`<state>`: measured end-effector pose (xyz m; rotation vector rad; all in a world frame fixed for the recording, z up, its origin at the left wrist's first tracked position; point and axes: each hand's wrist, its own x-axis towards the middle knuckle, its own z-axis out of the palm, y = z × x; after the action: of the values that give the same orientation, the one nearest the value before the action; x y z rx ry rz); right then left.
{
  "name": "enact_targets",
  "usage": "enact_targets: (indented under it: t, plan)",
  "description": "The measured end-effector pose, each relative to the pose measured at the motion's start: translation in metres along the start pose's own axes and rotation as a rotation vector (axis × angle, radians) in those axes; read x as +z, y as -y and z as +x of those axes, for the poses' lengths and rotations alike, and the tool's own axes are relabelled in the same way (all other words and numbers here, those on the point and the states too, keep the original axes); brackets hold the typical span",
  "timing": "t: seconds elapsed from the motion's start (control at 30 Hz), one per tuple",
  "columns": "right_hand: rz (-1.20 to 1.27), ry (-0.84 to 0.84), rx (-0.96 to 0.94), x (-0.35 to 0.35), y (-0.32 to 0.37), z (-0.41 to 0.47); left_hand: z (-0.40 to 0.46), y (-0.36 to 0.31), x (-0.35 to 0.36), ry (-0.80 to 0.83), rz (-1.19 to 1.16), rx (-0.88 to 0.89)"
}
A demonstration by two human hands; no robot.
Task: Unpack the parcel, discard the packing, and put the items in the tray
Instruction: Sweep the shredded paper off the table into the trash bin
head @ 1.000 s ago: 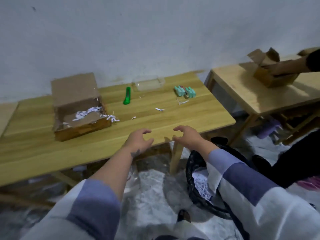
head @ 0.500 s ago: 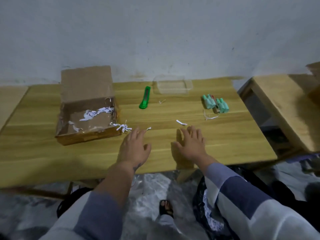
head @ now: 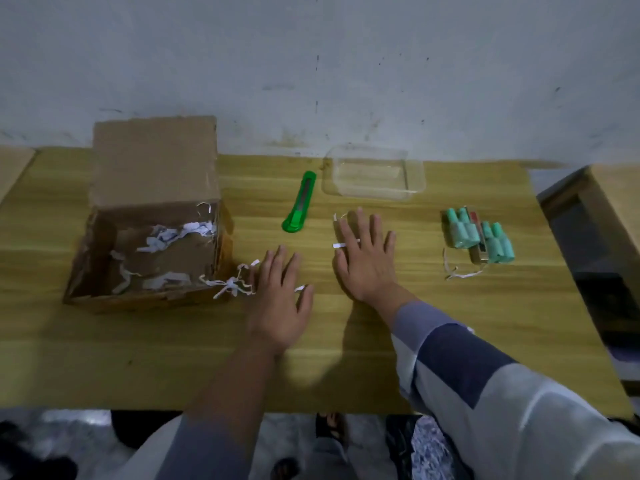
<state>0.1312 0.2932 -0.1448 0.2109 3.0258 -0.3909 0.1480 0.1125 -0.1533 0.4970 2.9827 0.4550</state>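
Now both hands lie spread flat mid-tabletop, bare wood toward the near edge.
Left hand [head: 277, 299] touches paper shreds [head: 230, 284] by the open box [head: 149, 237]; right hand [head: 367, 258] sits between cutter [head: 300, 202] and green items [head: 479, 239]; the clear tray [head: 374, 174] hugs the far edge.

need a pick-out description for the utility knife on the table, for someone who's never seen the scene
Start at the wooden table against the grey wall. Between the open cardboard box on the left and the clear plastic tray at the back lies the utility knife, just beyond the flat left hand. It is the only bright green thing, long and slim, unlike the paler mint bottle packs further right.
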Motion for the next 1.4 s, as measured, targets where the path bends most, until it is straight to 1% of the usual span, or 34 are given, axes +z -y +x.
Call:
enact_targets:
  t: [0.13, 0.2, 0.3, 0.4, 0.53, 0.67, 0.77, 0.87, 1.0, 1.13, 1.23, 1.3, 1.4]
  plan:
    - [-0.01, 0.027, -0.09, 0.001, 0.001, 0.015, 0.002, -0.001, 0.001, -0.007, 0.045, -0.003]
    - [0.001, -0.012, -0.095, -0.001, -0.004, 0.004, 0.004, -0.004, 0.002, 0.013, 0.066, 0.018]
    - [-0.062, -0.08, -0.041, -0.005, -0.021, -0.028, 0.007, -0.018, 0.005, 0.061, 0.113, 0.083]
    - [-0.117, -0.116, 0.081, -0.013, -0.044, -0.058, 0.009, -0.045, 0.01, 0.128, 0.122, 0.136]
    - [-0.04, -0.143, 0.239, -0.014, -0.074, -0.087, 0.01, -0.075, 0.016, 0.199, 0.127, 0.226]
    - [0.067, -0.15, 0.258, -0.009, -0.075, -0.098, 0.007, -0.08, 0.018, 0.205, 0.117, 0.263]
    - [0.066, -0.141, 0.203, -0.004, -0.054, -0.101, 0.004, -0.071, 0.016, 0.198, 0.085, 0.311]
    - [0.064, -0.117, 0.155, 0.003, -0.027, -0.101, -0.002, -0.058, 0.008, 0.175, 0.008, 0.331]
    - [0.075, -0.071, 0.062, 0.004, 0.002, -0.094, -0.007, -0.033, -0.011, 0.131, -0.08, 0.295]
    - [0.131, -0.04, -0.063, 0.001, 0.029, -0.08, -0.012, -0.01, -0.042, 0.008, -0.119, 0.286]
    - [0.189, -0.058, -0.126, -0.005, 0.055, -0.071, -0.016, 0.007, -0.069, -0.131, -0.112, 0.297]
    - [0.261, -0.077, -0.15, -0.011, 0.076, -0.066, -0.019, 0.024, -0.083, -0.197, -0.087, 0.259]
    - [0.512, -0.024, -0.166, -0.02, 0.107, -0.059, -0.028, 0.056, -0.09, -0.281, -0.045, 0.165]
